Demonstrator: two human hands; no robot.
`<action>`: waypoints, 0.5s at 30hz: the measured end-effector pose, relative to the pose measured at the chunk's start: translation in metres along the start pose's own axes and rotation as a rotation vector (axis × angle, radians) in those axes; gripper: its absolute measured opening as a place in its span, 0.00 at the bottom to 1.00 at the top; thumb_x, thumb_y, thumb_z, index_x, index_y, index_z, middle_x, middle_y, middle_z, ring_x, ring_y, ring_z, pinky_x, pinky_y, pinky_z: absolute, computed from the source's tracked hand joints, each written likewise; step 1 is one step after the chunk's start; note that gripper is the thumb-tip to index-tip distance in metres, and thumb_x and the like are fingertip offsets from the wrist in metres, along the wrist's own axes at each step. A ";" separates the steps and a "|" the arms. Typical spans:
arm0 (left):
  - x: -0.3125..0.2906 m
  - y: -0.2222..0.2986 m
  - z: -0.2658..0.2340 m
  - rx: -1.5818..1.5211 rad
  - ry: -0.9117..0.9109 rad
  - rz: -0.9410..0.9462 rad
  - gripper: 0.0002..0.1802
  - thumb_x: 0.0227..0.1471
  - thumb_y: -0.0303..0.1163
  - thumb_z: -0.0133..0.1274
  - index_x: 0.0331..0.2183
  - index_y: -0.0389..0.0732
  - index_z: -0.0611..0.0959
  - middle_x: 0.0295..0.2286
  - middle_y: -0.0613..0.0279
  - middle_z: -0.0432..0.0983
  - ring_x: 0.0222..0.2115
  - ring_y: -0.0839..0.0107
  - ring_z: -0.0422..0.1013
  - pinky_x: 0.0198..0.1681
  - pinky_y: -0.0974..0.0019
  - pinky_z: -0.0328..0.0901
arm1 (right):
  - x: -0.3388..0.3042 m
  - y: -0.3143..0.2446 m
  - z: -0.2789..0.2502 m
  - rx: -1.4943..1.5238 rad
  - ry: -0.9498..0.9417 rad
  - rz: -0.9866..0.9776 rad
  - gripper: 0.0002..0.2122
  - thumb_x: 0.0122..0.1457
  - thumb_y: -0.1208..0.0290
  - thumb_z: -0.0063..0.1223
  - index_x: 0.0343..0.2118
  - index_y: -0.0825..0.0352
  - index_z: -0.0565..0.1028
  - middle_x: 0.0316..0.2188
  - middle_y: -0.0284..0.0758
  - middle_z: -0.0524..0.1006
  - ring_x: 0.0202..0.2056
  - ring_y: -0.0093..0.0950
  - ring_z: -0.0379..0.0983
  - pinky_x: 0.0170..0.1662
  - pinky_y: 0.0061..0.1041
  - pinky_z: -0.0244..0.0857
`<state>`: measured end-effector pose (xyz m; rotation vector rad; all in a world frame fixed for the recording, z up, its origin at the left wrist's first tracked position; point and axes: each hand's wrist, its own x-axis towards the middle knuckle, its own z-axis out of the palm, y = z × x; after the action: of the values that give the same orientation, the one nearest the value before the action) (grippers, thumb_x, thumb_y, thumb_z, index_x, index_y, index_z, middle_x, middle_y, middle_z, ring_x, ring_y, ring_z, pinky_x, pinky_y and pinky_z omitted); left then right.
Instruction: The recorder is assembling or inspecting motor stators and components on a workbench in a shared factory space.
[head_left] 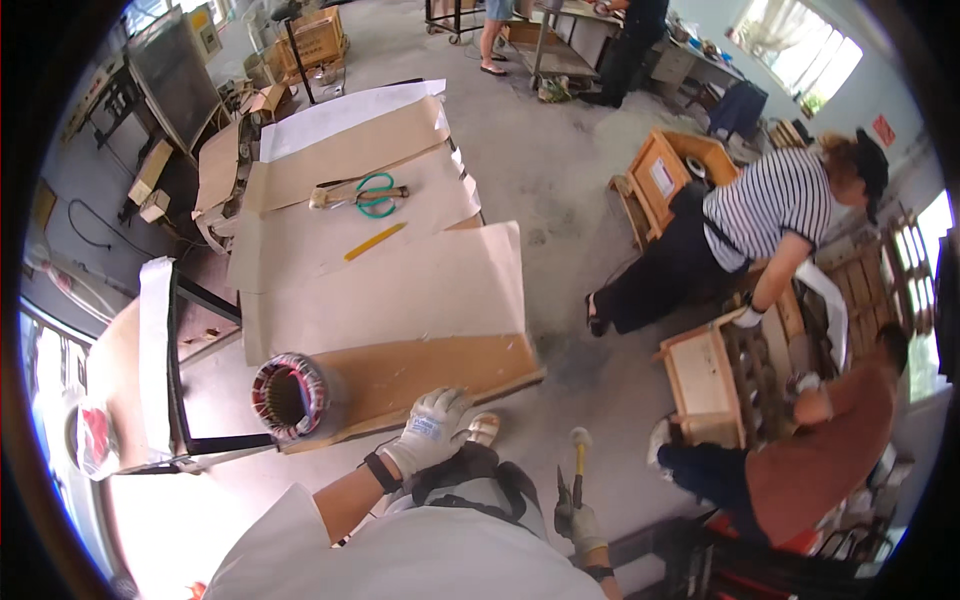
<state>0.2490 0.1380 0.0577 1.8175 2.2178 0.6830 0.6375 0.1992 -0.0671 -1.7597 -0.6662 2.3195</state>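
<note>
My left hand (430,430), in a white work glove, is at the near edge of the table (430,370), with nothing in it and its thumb apart from the bent fingers. Low on my right side, my right hand (580,528), also gloved, is closed round a mallet (579,455) with a yellow handle and a small pale head. A dark pointed tool (563,488) sticks up beside that handle from the same hand; its kind is unclear. Left of my left hand, a ring-shaped motor stator (268,400) with red and white windings stands on the tabletop.
Brown paper sheets (380,285) cover much of the table. On them lie green-handled scissors (376,208), a wooden-handled tool (335,196) and a yellow strip (375,241). Two people work at wooden crates (705,375) on the right; others stand by a far bench (570,60).
</note>
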 end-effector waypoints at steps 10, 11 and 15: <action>0.104 -0.003 0.027 -0.096 -0.077 -0.376 0.17 0.46 0.44 0.55 0.34 0.42 0.80 0.36 0.52 0.74 0.41 0.53 0.69 0.44 0.51 0.64 | 0.092 -0.234 -0.030 -0.604 0.119 0.094 0.06 0.50 0.69 0.57 0.25 0.62 0.72 0.15 0.28 0.69 0.13 0.22 0.64 0.16 0.22 0.53; 0.108 -0.001 0.029 -0.059 -0.098 -0.442 0.16 0.45 0.43 0.56 0.33 0.41 0.80 0.35 0.52 0.74 0.40 0.53 0.69 0.44 0.51 0.63 | 0.103 -0.261 -0.025 -0.660 0.085 0.114 0.06 0.51 0.68 0.57 0.25 0.63 0.73 0.15 0.28 0.70 0.13 0.22 0.64 0.16 0.22 0.54; 0.132 0.015 0.044 -0.034 -0.031 -0.646 0.13 0.45 0.41 0.55 0.28 0.41 0.80 0.31 0.52 0.75 0.37 0.52 0.70 0.41 0.50 0.64 | 0.165 -0.350 -0.013 -0.953 -0.030 0.125 0.08 0.52 0.64 0.58 0.25 0.64 0.76 0.16 0.29 0.71 0.15 0.21 0.66 0.17 0.21 0.54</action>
<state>0.2512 0.2768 0.0445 0.9738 2.5321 0.5374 0.5514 0.5760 -0.0617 -2.1032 -1.9513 2.2523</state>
